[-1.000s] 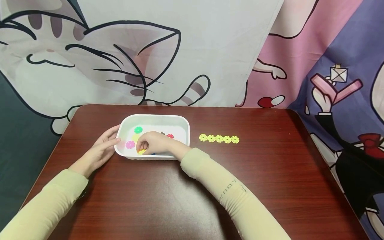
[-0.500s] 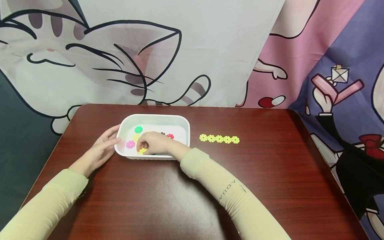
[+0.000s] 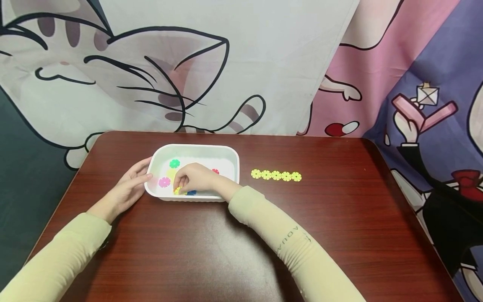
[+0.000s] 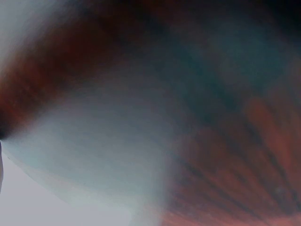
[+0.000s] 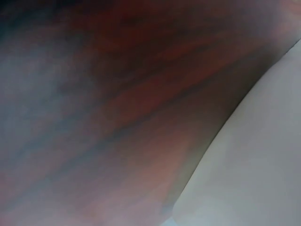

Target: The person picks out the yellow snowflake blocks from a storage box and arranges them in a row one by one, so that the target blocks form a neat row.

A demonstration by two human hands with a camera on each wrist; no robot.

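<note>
A white tray [image 3: 222, 152] stands on the brown table, and my left hand [image 3: 128, 188] holds its left end, thumb at the rim and fingers along the outside. Inside it, the curled fingers of my right hand [image 3: 196, 176] pinch a yellow snowflake disc [image 3: 177, 191] near the front wall. Close by in the tray are a pink disc [image 3: 164, 182], a green disc [image 3: 175, 163], a pale yellow disc [image 3: 171, 173], a blue disc [image 3: 191, 193] and a red disc [image 3: 215, 171]. My right hand covers part of the tray floor. Both wrist views are dark and blurred.
Right of the tray, several yellow discs form a joined row [image 3: 276, 175] on the table [image 3: 320, 235]. A curtain with a cat drawing [image 3: 151, 84] hangs behind the table's far edge. Patterned pink and blue cloth [image 3: 422, 63] hangs at the right.
My right hand has shifted slightly within the tray, fingers still at the yellow disc. More of the blue disc shows now, and a dark piece beside the red disc is hidden. My left hand stays put.
</note>
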